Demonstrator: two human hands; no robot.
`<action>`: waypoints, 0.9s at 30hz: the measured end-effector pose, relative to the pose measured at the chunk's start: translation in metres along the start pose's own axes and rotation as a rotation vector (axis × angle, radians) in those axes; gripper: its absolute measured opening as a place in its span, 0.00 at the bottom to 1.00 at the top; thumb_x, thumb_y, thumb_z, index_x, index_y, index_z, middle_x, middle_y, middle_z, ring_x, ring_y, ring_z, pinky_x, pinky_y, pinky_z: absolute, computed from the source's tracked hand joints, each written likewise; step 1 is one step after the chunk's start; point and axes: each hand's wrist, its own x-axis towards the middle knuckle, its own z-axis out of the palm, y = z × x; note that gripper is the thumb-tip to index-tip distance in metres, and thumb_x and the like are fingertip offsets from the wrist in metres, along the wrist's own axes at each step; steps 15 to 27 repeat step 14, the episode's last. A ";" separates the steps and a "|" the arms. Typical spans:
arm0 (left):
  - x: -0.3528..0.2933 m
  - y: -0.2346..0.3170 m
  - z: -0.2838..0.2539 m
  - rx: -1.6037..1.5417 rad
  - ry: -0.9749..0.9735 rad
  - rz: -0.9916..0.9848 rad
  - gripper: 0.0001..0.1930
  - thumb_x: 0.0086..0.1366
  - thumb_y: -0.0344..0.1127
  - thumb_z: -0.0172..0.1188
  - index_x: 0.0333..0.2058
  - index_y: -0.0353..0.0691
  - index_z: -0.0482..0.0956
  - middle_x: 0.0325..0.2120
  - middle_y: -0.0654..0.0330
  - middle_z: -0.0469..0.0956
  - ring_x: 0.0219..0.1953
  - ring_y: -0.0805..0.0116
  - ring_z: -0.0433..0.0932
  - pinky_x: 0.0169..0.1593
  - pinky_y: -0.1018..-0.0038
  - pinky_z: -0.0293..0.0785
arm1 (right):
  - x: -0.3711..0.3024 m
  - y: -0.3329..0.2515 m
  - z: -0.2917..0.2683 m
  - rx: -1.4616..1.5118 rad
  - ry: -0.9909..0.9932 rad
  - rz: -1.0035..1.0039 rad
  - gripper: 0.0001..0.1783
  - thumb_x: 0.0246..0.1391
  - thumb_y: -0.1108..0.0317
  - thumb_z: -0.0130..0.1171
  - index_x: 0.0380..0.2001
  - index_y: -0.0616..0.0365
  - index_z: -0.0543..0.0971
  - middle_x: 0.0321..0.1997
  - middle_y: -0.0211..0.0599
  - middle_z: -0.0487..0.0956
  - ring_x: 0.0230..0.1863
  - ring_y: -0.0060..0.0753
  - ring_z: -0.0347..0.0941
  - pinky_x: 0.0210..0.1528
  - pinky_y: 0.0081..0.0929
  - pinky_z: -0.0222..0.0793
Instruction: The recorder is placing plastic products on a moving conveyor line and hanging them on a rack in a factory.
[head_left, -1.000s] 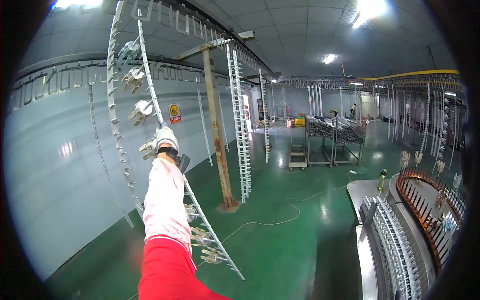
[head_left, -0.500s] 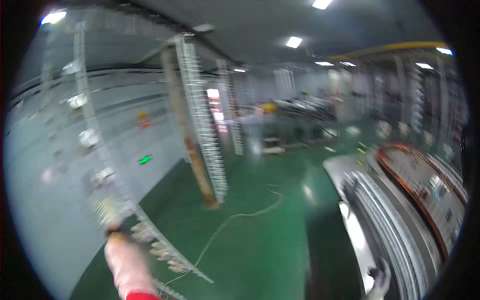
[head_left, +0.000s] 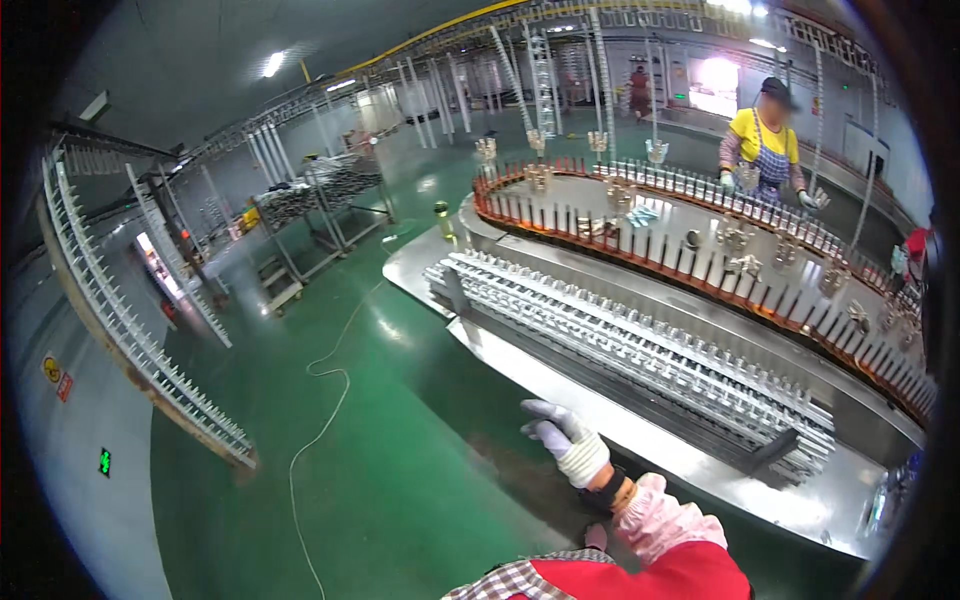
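Observation:
My right hand (head_left: 565,440), in a grey-lilac glove with a white cuff, hangs over the green floor just short of the metal table's front edge. Its fingers are slightly bent and apart, with nothing seen in them. A dark band circles the wrist above a pink sleeve cover. Nearest to it is the steel table (head_left: 520,370). On that table lies a stack of long silver toothed racks (head_left: 640,345), apart from the hand. My left hand is out of the picture.
Behind the racks runs an oval conveyor with upright pins (head_left: 640,245). A person in yellow (head_left: 765,150) stands across it. A toothed rack leans at left (head_left: 140,340). A cart with metal parts (head_left: 320,200) stands farther back. A pale cable (head_left: 320,430) crosses the floor.
My view has swung right, bringing the table, conveyor and person into fuller view. My left arm, stretched toward a hanging strip before, has left the picture. My right hand now shows fully, nearer the middle.

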 end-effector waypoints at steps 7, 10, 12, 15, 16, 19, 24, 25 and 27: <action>-0.029 -0.012 0.016 -0.162 -0.176 -0.005 0.17 0.55 0.36 0.50 0.45 0.43 0.67 0.40 0.55 0.69 0.40 0.66 0.69 0.35 0.73 0.68 | -0.006 -0.016 0.015 0.184 -0.052 -0.065 0.18 0.53 0.69 0.47 0.49 0.56 0.66 0.36 0.29 0.73 0.37 0.17 0.67 0.43 0.17 0.62; -0.038 -0.012 -0.008 -0.203 -0.199 0.044 0.17 0.55 0.35 0.51 0.45 0.43 0.67 0.40 0.56 0.69 0.40 0.68 0.69 0.34 0.74 0.69 | -0.016 -0.026 0.028 -0.019 -0.082 -0.066 0.19 0.53 0.65 0.48 0.48 0.58 0.66 0.34 0.31 0.75 0.36 0.20 0.69 0.42 0.18 0.64; -0.055 -0.018 -0.011 -0.236 -0.250 0.122 0.17 0.54 0.35 0.52 0.44 0.43 0.68 0.41 0.56 0.69 0.41 0.68 0.69 0.34 0.75 0.69 | -0.028 -0.018 0.010 0.062 0.020 -0.127 0.18 0.53 0.66 0.47 0.48 0.58 0.67 0.35 0.34 0.75 0.37 0.23 0.70 0.43 0.19 0.64; -0.066 -0.028 -0.013 -0.219 -0.328 0.397 0.23 0.52 0.34 0.56 0.47 0.43 0.62 0.42 0.55 0.67 0.41 0.68 0.69 0.32 0.73 0.71 | -0.034 -0.020 -0.014 0.019 0.053 -0.028 0.19 0.52 0.66 0.47 0.48 0.57 0.67 0.37 0.37 0.75 0.39 0.27 0.70 0.44 0.22 0.64; -0.066 -0.028 -0.013 -0.219 -0.328 0.397 0.23 0.52 0.34 0.56 0.47 0.43 0.62 0.42 0.55 0.67 0.41 0.68 0.69 0.32 0.73 0.71 | -0.034 -0.020 -0.014 0.019 0.053 -0.028 0.19 0.52 0.66 0.47 0.48 0.57 0.67 0.37 0.37 0.75 0.39 0.27 0.70 0.44 0.22 0.64; -0.066 -0.028 -0.013 -0.219 -0.328 0.397 0.23 0.52 0.34 0.56 0.47 0.43 0.62 0.42 0.55 0.67 0.41 0.68 0.69 0.32 0.73 0.71 | -0.034 -0.020 -0.014 0.019 0.053 -0.028 0.19 0.52 0.66 0.47 0.48 0.57 0.67 0.37 0.37 0.75 0.39 0.27 0.70 0.44 0.22 0.64; -0.066 -0.028 -0.013 -0.219 -0.328 0.397 0.23 0.52 0.34 0.56 0.47 0.43 0.62 0.42 0.55 0.67 0.41 0.68 0.69 0.32 0.73 0.71 | -0.034 -0.020 -0.014 0.019 0.053 -0.028 0.19 0.52 0.66 0.47 0.48 0.57 0.67 0.37 0.37 0.75 0.39 0.27 0.70 0.44 0.22 0.64; -0.066 -0.028 -0.013 -0.219 -0.328 0.397 0.23 0.52 0.34 0.56 0.47 0.43 0.62 0.42 0.55 0.67 0.41 0.68 0.69 0.32 0.73 0.71 | -0.034 -0.020 -0.014 0.019 0.053 -0.028 0.19 0.52 0.66 0.47 0.48 0.57 0.67 0.37 0.37 0.75 0.39 0.27 0.70 0.44 0.22 0.64; -0.066 -0.028 -0.013 -0.219 -0.328 0.397 0.23 0.52 0.34 0.56 0.47 0.43 0.62 0.42 0.55 0.67 0.41 0.68 0.69 0.32 0.73 0.71 | -0.034 -0.020 -0.014 0.019 0.053 -0.028 0.19 0.52 0.66 0.47 0.48 0.57 0.67 0.37 0.37 0.75 0.39 0.27 0.70 0.44 0.22 0.64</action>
